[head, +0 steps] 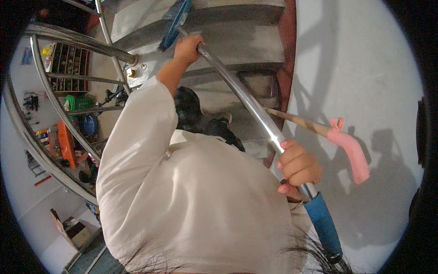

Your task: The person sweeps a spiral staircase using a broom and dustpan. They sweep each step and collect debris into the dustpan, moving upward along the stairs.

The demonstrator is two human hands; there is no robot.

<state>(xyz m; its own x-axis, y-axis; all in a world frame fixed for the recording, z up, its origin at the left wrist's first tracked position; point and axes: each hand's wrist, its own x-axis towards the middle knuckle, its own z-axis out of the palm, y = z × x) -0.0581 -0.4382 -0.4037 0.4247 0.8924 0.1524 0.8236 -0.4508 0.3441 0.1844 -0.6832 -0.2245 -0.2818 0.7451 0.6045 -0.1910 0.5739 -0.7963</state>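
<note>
A broom with a shiny metal handle (239, 90) slants across the view in both hands. My left hand (188, 48) is wrapped around the handle low down, close to the blue broom head (175, 27). The bristles rest at or just over a concrete step (236, 41); contact is not clear. My right hand (299, 167) grips the upper handle, just short of its blue sleeve grip (323, 224). Right of the broom, a wooden stick (301, 123) with a pink covered end (352, 154) slants by the wall. Its lower end is hidden behind the broom handle.
Curved metal railings (65, 113) border the stairs on the left, with a lower room behind them. A white wall (342, 68) with a dark red skirting (288, 41) runs along the right. A dark boxy object (258, 82) sits on a step near the skirting.
</note>
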